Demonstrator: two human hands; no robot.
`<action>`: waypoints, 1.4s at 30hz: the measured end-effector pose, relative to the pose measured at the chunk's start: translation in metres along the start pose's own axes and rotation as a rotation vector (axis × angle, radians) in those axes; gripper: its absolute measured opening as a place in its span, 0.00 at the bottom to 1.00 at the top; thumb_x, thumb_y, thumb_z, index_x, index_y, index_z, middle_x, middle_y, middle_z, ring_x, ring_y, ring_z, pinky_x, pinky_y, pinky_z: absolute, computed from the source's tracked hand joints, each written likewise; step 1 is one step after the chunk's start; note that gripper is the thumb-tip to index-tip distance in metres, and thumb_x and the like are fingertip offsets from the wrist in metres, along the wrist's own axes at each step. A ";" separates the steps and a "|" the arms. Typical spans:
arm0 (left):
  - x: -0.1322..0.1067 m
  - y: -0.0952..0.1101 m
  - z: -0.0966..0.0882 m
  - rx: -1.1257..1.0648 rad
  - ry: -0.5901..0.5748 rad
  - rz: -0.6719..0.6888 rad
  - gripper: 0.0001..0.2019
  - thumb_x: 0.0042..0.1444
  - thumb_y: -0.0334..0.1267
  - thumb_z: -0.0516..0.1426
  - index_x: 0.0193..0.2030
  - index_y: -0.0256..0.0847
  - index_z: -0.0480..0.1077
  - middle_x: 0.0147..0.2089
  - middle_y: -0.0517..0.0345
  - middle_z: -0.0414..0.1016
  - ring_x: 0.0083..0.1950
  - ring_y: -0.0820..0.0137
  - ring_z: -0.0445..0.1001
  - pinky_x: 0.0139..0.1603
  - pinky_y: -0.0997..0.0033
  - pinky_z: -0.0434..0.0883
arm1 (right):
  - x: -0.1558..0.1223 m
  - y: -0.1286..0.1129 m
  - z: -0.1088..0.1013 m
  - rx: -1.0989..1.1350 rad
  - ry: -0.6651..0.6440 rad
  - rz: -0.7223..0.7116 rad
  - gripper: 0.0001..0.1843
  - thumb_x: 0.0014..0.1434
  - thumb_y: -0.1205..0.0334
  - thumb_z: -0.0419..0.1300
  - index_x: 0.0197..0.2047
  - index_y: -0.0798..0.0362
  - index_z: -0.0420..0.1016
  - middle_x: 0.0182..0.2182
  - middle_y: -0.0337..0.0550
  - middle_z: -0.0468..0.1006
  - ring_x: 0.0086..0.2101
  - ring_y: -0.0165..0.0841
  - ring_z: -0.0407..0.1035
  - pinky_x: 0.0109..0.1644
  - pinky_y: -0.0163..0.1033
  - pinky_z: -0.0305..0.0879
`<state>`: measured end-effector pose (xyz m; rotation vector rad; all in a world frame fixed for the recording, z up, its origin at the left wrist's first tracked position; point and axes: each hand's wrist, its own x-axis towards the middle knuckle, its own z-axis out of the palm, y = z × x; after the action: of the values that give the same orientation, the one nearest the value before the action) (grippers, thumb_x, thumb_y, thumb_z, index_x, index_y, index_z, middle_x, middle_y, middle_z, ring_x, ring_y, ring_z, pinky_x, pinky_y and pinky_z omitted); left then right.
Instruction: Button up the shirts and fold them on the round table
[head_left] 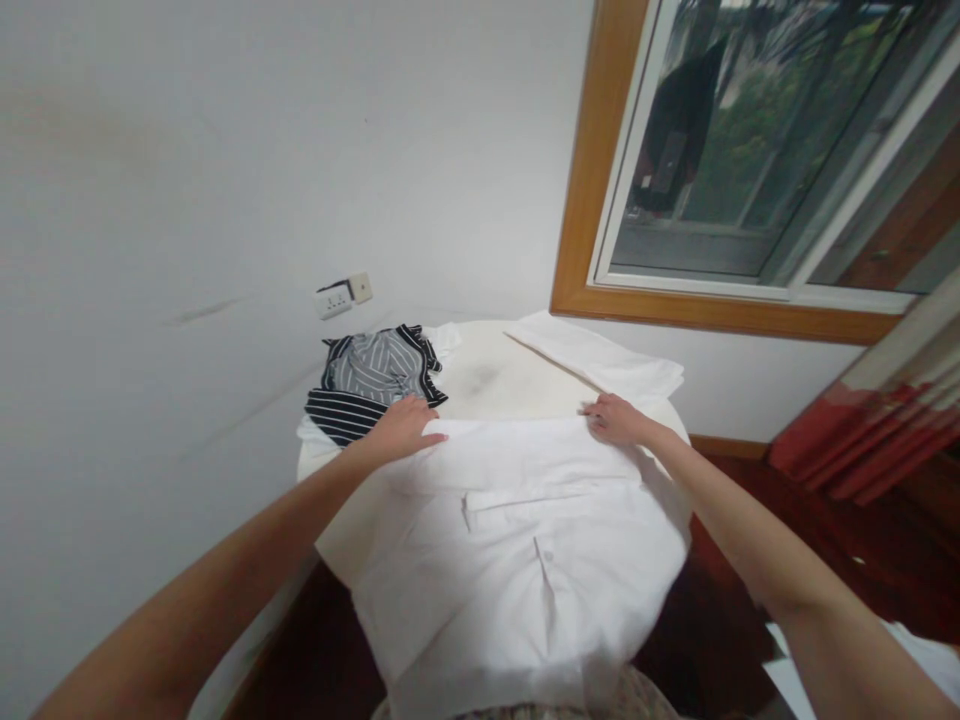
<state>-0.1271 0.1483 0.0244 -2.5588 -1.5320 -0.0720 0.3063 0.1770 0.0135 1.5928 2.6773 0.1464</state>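
Note:
A white garment (510, 570) lies spread over a round cream-white table (487, 375) and hangs down over its near edge toward my body. Its far edge runs fairly straight between my two hands. My left hand (405, 428) holds the left corner of that edge, the thumb on top of the cloth. At the right end, my right hand (616, 418) pinches the edge with bent fingers. Below the edge, a raised strip and a short slit show in the cloth. The exact kind of garment cannot be made out.
A folded black-and-white striped garment (375, 375) lies at the table's back left. More white cloth (600, 358) lies at the back right. Behind are a wall with a socket (334, 301) and a wood-framed window (574, 250). A red-and-cream curtain (855, 430) hangs at right.

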 end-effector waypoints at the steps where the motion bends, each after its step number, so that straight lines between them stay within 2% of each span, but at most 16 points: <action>1: 0.002 -0.002 -0.009 0.000 -0.087 0.015 0.20 0.55 0.54 0.55 0.40 0.37 0.75 0.42 0.46 0.74 0.48 0.58 0.69 0.52 0.61 0.64 | 0.003 0.001 -0.007 -0.039 -0.064 -0.002 0.18 0.56 0.65 0.55 0.49 0.53 0.77 0.44 0.52 0.75 0.47 0.41 0.67 0.50 0.41 0.62; 4: 0.011 -0.006 -0.037 -0.037 -0.281 0.079 0.15 0.51 0.47 0.59 0.40 0.39 0.75 0.44 0.50 0.75 0.46 0.62 0.71 0.49 0.68 0.65 | 0.008 0.002 -0.031 -0.147 -0.153 -0.009 0.15 0.55 0.67 0.56 0.44 0.53 0.79 0.45 0.54 0.75 0.47 0.45 0.68 0.44 0.40 0.64; 6: 0.018 -0.008 -0.054 -0.036 -0.298 0.074 0.15 0.50 0.45 0.59 0.43 0.41 0.74 0.47 0.51 0.75 0.47 0.63 0.71 0.47 0.70 0.66 | 0.010 0.003 -0.049 -0.185 -0.151 -0.022 0.15 0.55 0.66 0.55 0.43 0.54 0.80 0.45 0.55 0.75 0.47 0.45 0.68 0.43 0.40 0.64; 9: 0.033 -0.009 -0.078 0.069 -0.229 -0.017 0.15 0.51 0.44 0.58 0.44 0.41 0.74 0.47 0.50 0.75 0.48 0.60 0.71 0.45 0.68 0.66 | 0.017 0.008 -0.079 -0.236 -0.104 0.019 0.14 0.57 0.66 0.54 0.43 0.55 0.79 0.45 0.56 0.76 0.47 0.45 0.69 0.44 0.42 0.63; 12: 0.053 -0.012 -0.097 0.204 -0.117 -0.139 0.15 0.53 0.42 0.57 0.45 0.38 0.74 0.45 0.45 0.76 0.48 0.57 0.71 0.47 0.63 0.65 | 0.033 0.015 -0.104 -0.273 -0.025 0.131 0.15 0.59 0.66 0.52 0.46 0.55 0.77 0.44 0.55 0.77 0.48 0.46 0.68 0.45 0.44 0.62; 16: 0.081 -0.017 -0.105 0.264 0.012 -0.271 0.15 0.54 0.40 0.55 0.45 0.36 0.73 0.45 0.39 0.76 0.50 0.51 0.70 0.48 0.56 0.64 | 0.060 0.020 -0.112 -0.259 0.058 0.229 0.16 0.62 0.65 0.49 0.48 0.53 0.75 0.45 0.55 0.77 0.47 0.44 0.69 0.47 0.46 0.60; 20: 0.095 -0.023 -0.083 0.258 0.026 -0.307 0.14 0.55 0.37 0.54 0.46 0.38 0.72 0.47 0.40 0.76 0.52 0.53 0.70 0.49 0.56 0.64 | 0.082 0.017 -0.092 -0.208 0.131 0.285 0.17 0.63 0.67 0.47 0.49 0.53 0.74 0.46 0.55 0.77 0.46 0.42 0.69 0.48 0.46 0.57; 23: 0.096 -0.025 -0.060 0.236 0.050 -0.330 0.14 0.56 0.35 0.52 0.48 0.37 0.71 0.49 0.41 0.75 0.53 0.54 0.69 0.50 0.56 0.64 | 0.094 0.010 -0.069 -0.184 0.265 0.321 0.17 0.64 0.68 0.46 0.48 0.54 0.73 0.46 0.55 0.76 0.48 0.43 0.66 0.48 0.46 0.56; 25: 0.095 -0.023 -0.045 0.224 0.137 -0.353 0.14 0.58 0.33 0.50 0.49 0.36 0.70 0.49 0.40 0.74 0.54 0.53 0.68 0.51 0.54 0.63 | 0.099 0.004 -0.054 -0.166 0.374 0.353 0.18 0.64 0.68 0.45 0.48 0.54 0.74 0.47 0.56 0.74 0.49 0.44 0.63 0.49 0.46 0.55; 27: 0.093 -0.018 -0.033 0.239 0.271 -0.355 0.17 0.60 0.31 0.47 0.52 0.36 0.69 0.53 0.40 0.72 0.58 0.53 0.65 0.56 0.50 0.59 | 0.103 -0.003 -0.043 -0.130 0.464 0.399 0.19 0.64 0.68 0.44 0.50 0.54 0.73 0.50 0.57 0.72 0.50 0.44 0.62 0.50 0.47 0.55; 30: 0.092 0.001 -0.014 0.223 0.426 -0.241 0.22 0.61 0.27 0.43 0.60 0.39 0.65 0.63 0.43 0.64 0.65 0.55 0.57 0.65 0.46 0.49 | 0.104 -0.018 -0.032 -0.065 0.547 0.401 0.21 0.63 0.69 0.46 0.57 0.53 0.68 0.54 0.56 0.69 0.52 0.44 0.60 0.52 0.47 0.55; 33: 0.088 0.028 0.009 0.029 0.429 -0.094 0.22 0.62 0.32 0.46 0.61 0.42 0.64 0.64 0.47 0.63 0.65 0.58 0.58 0.66 0.51 0.53 | 0.099 -0.038 -0.022 0.029 0.468 0.235 0.20 0.62 0.68 0.50 0.55 0.51 0.70 0.51 0.52 0.72 0.51 0.43 0.63 0.52 0.45 0.57; 35: 0.083 0.045 0.026 -0.117 0.349 0.003 0.20 0.64 0.38 0.46 0.60 0.45 0.65 0.63 0.51 0.65 0.63 0.62 0.61 0.65 0.55 0.58 | 0.091 -0.050 -0.011 0.121 0.347 0.081 0.17 0.62 0.66 0.50 0.51 0.51 0.73 0.48 0.49 0.76 0.49 0.40 0.66 0.52 0.42 0.59; 37: 0.075 0.057 0.043 -0.200 0.243 0.076 0.20 0.65 0.44 0.44 0.61 0.48 0.64 0.64 0.54 0.64 0.64 0.63 0.61 0.65 0.56 0.59 | 0.079 -0.060 0.005 0.220 0.256 -0.060 0.18 0.65 0.63 0.48 0.53 0.50 0.73 0.49 0.47 0.76 0.50 0.37 0.68 0.55 0.40 0.60; 40: 0.063 0.064 0.060 -0.224 0.157 0.083 0.23 0.66 0.49 0.42 0.65 0.49 0.59 0.68 0.54 0.58 0.67 0.61 0.57 0.66 0.51 0.55 | 0.061 -0.066 0.032 0.302 0.220 -0.175 0.23 0.66 0.55 0.47 0.61 0.51 0.66 0.59 0.48 0.67 0.59 0.38 0.60 0.62 0.45 0.55; 42: 0.058 0.065 0.063 -0.220 0.181 0.040 0.25 0.65 0.50 0.43 0.67 0.47 0.55 0.69 0.52 0.55 0.69 0.60 0.54 0.67 0.50 0.53 | 0.052 -0.067 0.044 0.318 0.237 -0.173 0.25 0.66 0.51 0.47 0.64 0.50 0.62 0.64 0.49 0.60 0.63 0.40 0.53 0.64 0.50 0.51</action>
<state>-0.0451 0.1786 -0.0381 -2.6587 -1.4778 -0.4793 0.2260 0.1938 -0.0355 1.4850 3.1410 -0.1077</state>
